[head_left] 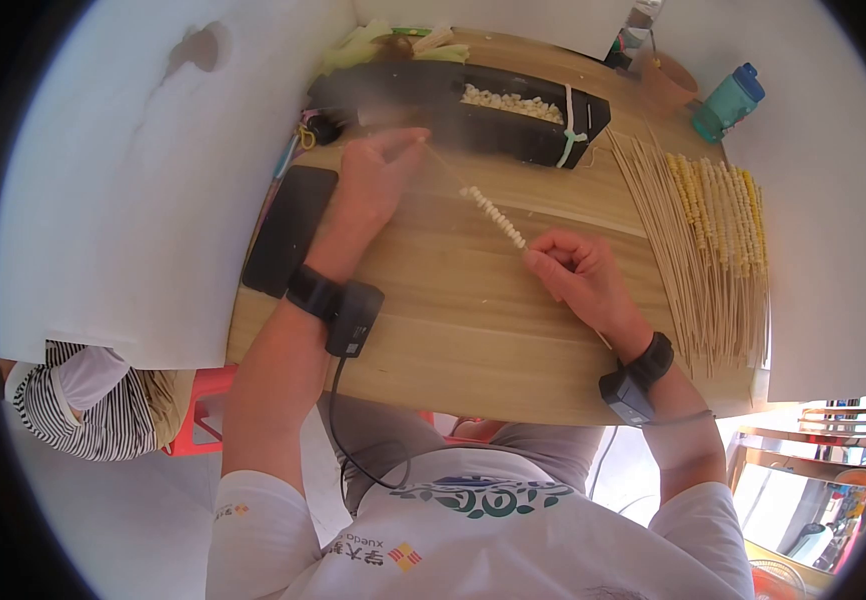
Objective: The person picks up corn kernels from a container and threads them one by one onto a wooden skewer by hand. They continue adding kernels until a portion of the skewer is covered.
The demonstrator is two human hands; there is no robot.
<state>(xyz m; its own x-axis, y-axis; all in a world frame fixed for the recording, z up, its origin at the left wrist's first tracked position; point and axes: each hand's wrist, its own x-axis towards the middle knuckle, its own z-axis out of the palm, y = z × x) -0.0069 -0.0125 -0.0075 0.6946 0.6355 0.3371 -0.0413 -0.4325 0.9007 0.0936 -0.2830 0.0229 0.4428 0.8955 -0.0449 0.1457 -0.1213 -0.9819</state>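
Note:
A thin wooden skewer [444,163] slants across the middle of the table, with a row of pale corn kernels [493,216] threaded along it. My right hand [583,280] pinches it just below the kernels, and its lower end comes out under the palm. At the skewer's upper tip, my left hand [378,175] is closed in a pinch; anything tiny between those fingertips is too small to make out. Just beyond the left hand stands a long black box [538,141] with loose pale kernels [513,103] in its right part.
Bare skewers [668,270] lie fanned at the right, beside several filled with kernels [723,210]. A blue bottle [730,103] and an orange-brown pot [669,82] stand behind. A dark flat case [291,230] lies left, near yellow-handled scissors [307,137]. White walls flank the table [433,340].

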